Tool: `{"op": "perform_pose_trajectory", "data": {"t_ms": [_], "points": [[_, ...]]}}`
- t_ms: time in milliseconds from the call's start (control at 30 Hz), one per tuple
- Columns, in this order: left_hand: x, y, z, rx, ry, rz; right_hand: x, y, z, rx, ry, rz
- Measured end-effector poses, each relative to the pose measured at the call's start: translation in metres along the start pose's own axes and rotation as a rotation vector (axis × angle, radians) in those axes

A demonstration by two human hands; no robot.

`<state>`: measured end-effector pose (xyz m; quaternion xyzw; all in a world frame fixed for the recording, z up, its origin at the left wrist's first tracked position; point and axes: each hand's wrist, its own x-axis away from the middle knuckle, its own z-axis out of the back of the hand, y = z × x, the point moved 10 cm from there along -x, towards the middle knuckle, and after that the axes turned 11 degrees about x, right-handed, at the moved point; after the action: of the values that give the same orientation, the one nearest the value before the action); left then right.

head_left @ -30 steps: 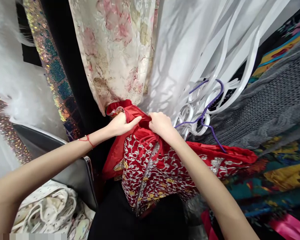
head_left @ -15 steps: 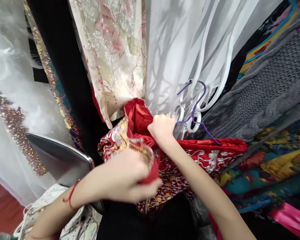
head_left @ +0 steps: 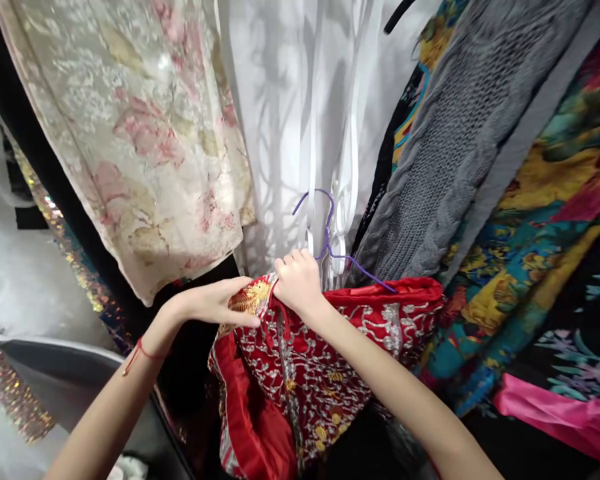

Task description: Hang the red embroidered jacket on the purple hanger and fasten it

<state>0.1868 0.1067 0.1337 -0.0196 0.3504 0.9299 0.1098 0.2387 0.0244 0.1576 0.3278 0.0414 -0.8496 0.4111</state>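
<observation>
A red garment (head_left: 325, 347) with silver and gold embroidery and a smooth red lining hangs in front of me; its exact kind is unclear. My right hand (head_left: 299, 280) is closed over its top edge, beside a thin purple hanger (head_left: 329, 227). The hanger's hook sticks up above the cloth, and its right arm runs down to the garment's top. At the left end of that edge, my left hand (head_left: 220, 301) has the gold-embroidered part between thumb and fingers. A red string bracelet (head_left: 143, 350) circles my left wrist. Whether my right hand also grips the hanger is hidden.
A cream floral cloth (head_left: 155, 153) hangs at upper left. White straps (head_left: 353, 153) dangle behind the purple hook. To the right hang a grey knitted piece (head_left: 445, 147) and colourful floral cloth (head_left: 540, 200). A dark, smooth panel (head_left: 60, 373) stands at lower left.
The view has shifted, and the hands and garment sit further left. My left hand, blurred on bunched cloth before, is now at the top edge; the left part of the garment has dropped open downward.
</observation>
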Motion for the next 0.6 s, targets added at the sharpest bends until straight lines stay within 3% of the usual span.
{"op": "perform_pose_trajectory", "data": {"t_ms": [100, 233, 300, 400, 500, 600], "points": [[-0.003, 0.002, -0.008, -0.063, -0.053, -0.013, 0.0, -0.003, 0.0, 0.022, 0.059, 0.054], [-0.016, -0.005, 0.012, -0.014, 0.118, 0.003, 0.021, -0.007, 0.021, 0.007, 0.27, 0.296], [-0.024, -0.011, 0.009, 0.079, 0.09, 0.037, 0.036, 0.004, 0.032, -0.036, 0.364, 0.348], [-0.026, -0.018, -0.018, 0.164, -0.093, 0.123, 0.05, 0.027, 0.036, -0.104, 0.382, 0.334], [-0.019, -0.017, -0.037, 0.302, -0.165, 0.181, 0.06, 0.038, 0.036, -0.207, 0.397, 0.333], [-0.011, -0.018, -0.042, 0.38, -0.192, 0.206, 0.067, 0.064, 0.047, -0.321, 0.541, 0.145]]}}
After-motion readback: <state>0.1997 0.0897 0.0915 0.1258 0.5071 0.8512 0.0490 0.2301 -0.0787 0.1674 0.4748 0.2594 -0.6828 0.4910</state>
